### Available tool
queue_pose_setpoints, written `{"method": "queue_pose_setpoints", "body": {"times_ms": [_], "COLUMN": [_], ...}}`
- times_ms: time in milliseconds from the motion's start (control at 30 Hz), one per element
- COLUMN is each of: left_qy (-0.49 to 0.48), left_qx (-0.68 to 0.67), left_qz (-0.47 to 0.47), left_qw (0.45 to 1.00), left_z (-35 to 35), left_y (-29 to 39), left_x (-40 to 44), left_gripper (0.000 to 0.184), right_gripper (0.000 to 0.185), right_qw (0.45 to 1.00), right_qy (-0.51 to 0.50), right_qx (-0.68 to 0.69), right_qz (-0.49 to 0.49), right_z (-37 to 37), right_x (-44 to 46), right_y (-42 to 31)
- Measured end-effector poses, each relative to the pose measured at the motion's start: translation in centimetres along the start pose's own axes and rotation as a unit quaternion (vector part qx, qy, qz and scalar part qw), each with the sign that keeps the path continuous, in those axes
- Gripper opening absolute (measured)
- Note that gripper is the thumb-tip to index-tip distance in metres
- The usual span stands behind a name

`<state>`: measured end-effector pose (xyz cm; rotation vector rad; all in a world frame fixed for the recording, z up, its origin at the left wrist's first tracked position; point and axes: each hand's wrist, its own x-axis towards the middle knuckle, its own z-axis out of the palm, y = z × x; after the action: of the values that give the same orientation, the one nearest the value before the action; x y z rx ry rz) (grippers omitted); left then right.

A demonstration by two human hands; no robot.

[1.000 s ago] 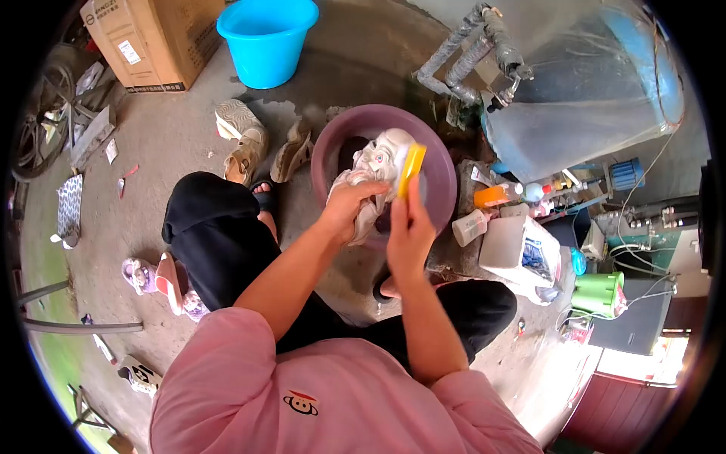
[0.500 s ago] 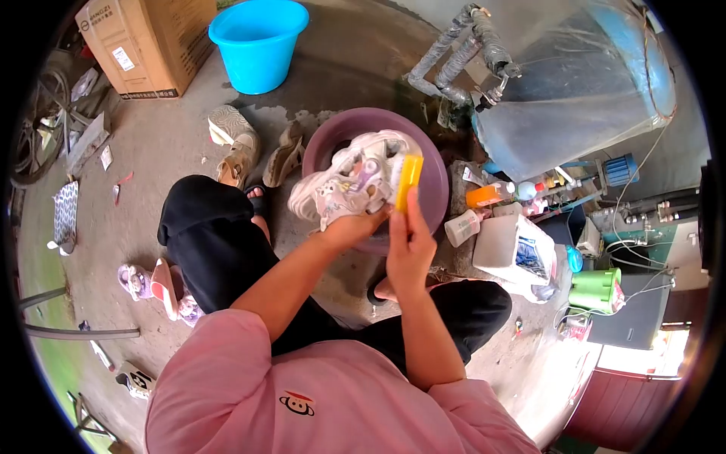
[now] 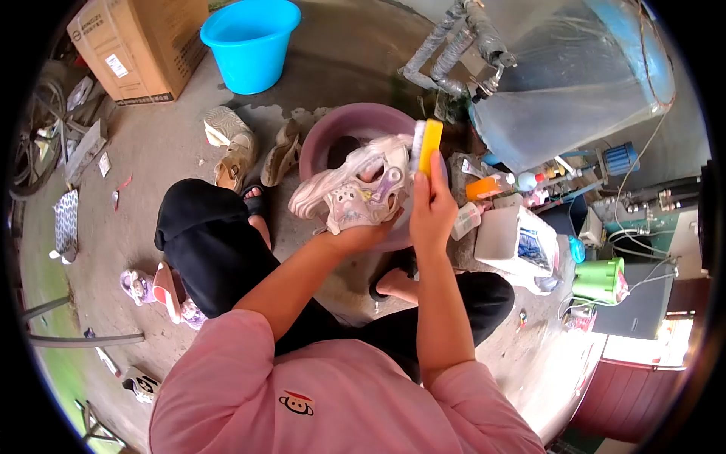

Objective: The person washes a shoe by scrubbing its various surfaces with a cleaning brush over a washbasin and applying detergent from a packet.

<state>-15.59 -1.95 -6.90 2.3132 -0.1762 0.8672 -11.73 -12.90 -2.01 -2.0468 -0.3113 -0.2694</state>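
Observation:
Over a mauve basin (image 3: 363, 113), my left hand (image 3: 364, 236) grips a pale pink-white, thick-soled sandal (image 3: 349, 198) from below. Cartoon and lilac patches decorate its side, and the toe end points away to the upper right. My right hand (image 3: 432, 212) is closed round a scrub brush (image 3: 431, 145) with a yellow back and white bristles. The bristles face left, close by the sandal's upper right end; whether they touch it I cannot tell. Something dark lies inside the basin, partly hidden by the sandal.
Beige shoes (image 3: 236, 155) stand left of the basin, and a blue bucket (image 3: 253, 45) is behind them near a cardboard box (image 3: 140, 49). To the right are an orange bottle (image 3: 488, 187), a white container (image 3: 503, 238) and a green bucket (image 3: 597, 280). A wrapped pipe with a tap (image 3: 488, 45) rises behind.
The brush has moved right and upward, off the sandal's middle. The sandal has turned, so more of its patterned side shows. Both hands keep their grip.

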Motion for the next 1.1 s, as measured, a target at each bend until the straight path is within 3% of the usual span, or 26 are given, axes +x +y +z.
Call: {"method": "queue_pose_setpoints", "body": {"times_ms": [100, 133, 233, 433, 567, 667, 767, 867, 900, 933, 1000, 1067, 1100], "left_qy": [-0.020, 0.021, -0.030, -0.014, -0.010, -0.004, -0.005, -0.019, -0.012, -0.059, -0.111, -0.138, -0.137], "left_qx": [0.050, 0.035, 0.071, 0.037, 0.070, 0.011, 0.115, 0.026, 0.010, -0.027, -0.139, -0.233, -0.200], "left_qz": [0.008, 0.040, 0.017, 0.018, 0.025, 0.011, 0.026, -0.022, -0.040, -0.113, -0.174, -0.218, -0.194], "left_qw": [0.999, 0.998, 0.997, 0.999, 0.997, 1.000, 0.993, 0.999, 0.999, 0.991, 0.969, 0.938, 0.950], "left_z": [-0.9, -0.8, -1.5, -0.2, -1.1, -1.1, 0.5, 0.4, 0.6, 0.7, 1.2, 0.3, 0.1], "left_y": [-0.3, -0.9, -1.9, 0.0, -1.5, -2.8, -0.9, -0.9, -1.4, -2.0, -4.1, -3.5, -2.8], "left_x": [0.4, 0.4, 0.3, -0.4, 0.2, 0.4, -0.7, -0.9, -1.1, -1.2, -1.4, -1.1, -1.2], "left_gripper": [0.033, 0.032, 0.033, 0.034, 0.034, 0.038, 0.039, 0.038, 0.037, 0.034, 0.038, 0.040, 0.039], "right_gripper": [0.041, 0.041, 0.039, 0.039, 0.038, 0.038, 0.039, 0.039, 0.039, 0.038, 0.038, 0.037, 0.038], "right_qw": [0.999, 0.996, 0.996, 1.000, 0.998, 0.995, 0.998, 0.998, 0.998, 0.998, 0.996, 0.993, 0.994], "right_qy": [-0.032, -0.060, -0.067, -0.002, -0.025, -0.074, -0.032, 0.009, -0.007, -0.026, -0.062, -0.085, -0.074], "right_qx": [-0.003, 0.025, 0.059, 0.028, 0.043, 0.062, 0.000, 0.057, 0.058, 0.059, 0.066, 0.078, 0.074], "right_qz": [0.028, 0.058, 0.004, 0.002, -0.023, 0.028, 0.052, -0.002, 0.005, 0.009, 0.018, 0.039, 0.034], "right_z": [0.1, 0.1, 0.5, -0.1, 0.6, 0.3, -0.7, 0.4, 0.6, 0.9, 1.2, 1.1, 0.9], "right_x": [-1.1, -2.5, -6.0, 0.2, -4.0, -6.7, -2.0, -0.8, -1.7, -3.7, -6.1, -7.4, -6.4], "right_y": [-1.5, -1.3, -0.5, 1.0, -0.4, 0.0, 0.8, 1.7, 1.4, 1.0, 0.7, 0.9, 0.9]}}
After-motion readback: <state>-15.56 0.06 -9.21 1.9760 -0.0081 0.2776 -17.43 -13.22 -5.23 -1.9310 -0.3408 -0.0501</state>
